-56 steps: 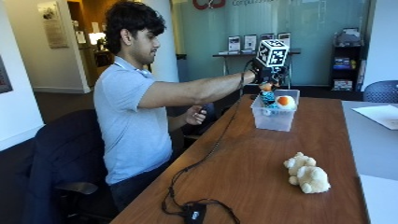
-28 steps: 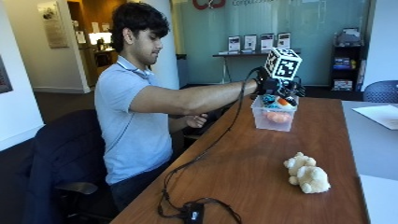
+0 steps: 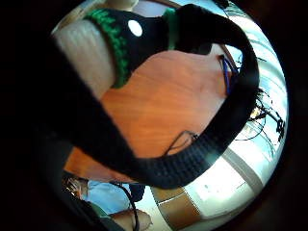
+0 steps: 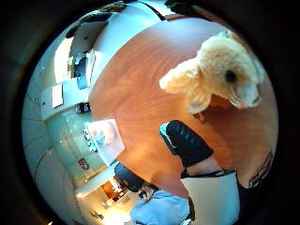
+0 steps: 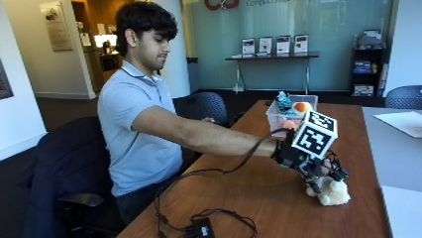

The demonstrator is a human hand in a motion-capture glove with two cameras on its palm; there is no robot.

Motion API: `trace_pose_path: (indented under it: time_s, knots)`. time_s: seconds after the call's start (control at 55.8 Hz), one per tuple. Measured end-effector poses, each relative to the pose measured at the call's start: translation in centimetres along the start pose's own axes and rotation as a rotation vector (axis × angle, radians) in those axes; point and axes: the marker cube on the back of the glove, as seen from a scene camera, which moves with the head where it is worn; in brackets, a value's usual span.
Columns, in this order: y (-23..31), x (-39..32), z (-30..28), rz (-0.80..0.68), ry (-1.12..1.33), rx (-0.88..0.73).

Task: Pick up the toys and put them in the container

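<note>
Over the plush toy [image 5: 332, 192], right hand [image 5: 310, 166], grip unclosed

Cream-yellow plush toy [image 5: 333, 192] with a black eye and pale whiskers, directly beneath the black-gloved grip [image 5: 310, 166]. Glove fingertip [image 4: 186, 143] black with a green edge; a green knitted band on the black glove shows in the little-finger palm view. Tabletop [image 5: 264, 193] reddish-brown wood grain. Beyond the grip, a clear container [image 5: 290, 115] holding an orange toy [image 5: 302, 106] and a blue-and-black toy [image 5: 284, 102]. The person's shirt [image 5: 135, 129] is light blue.
</note>
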Motion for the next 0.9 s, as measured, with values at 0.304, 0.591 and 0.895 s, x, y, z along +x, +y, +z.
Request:
trace_pose_path:
  time_s: [0.304,0.591,0.895]
  knots:
    - [-2.4,-0.6,1.1,-0.106,0.191,0.345]
    - [3.9,-6.9,-6.4,-0.326,-0.124,0.461]
    - [14.6,-24.8,-14.2,-0.744,-0.295,0.419]
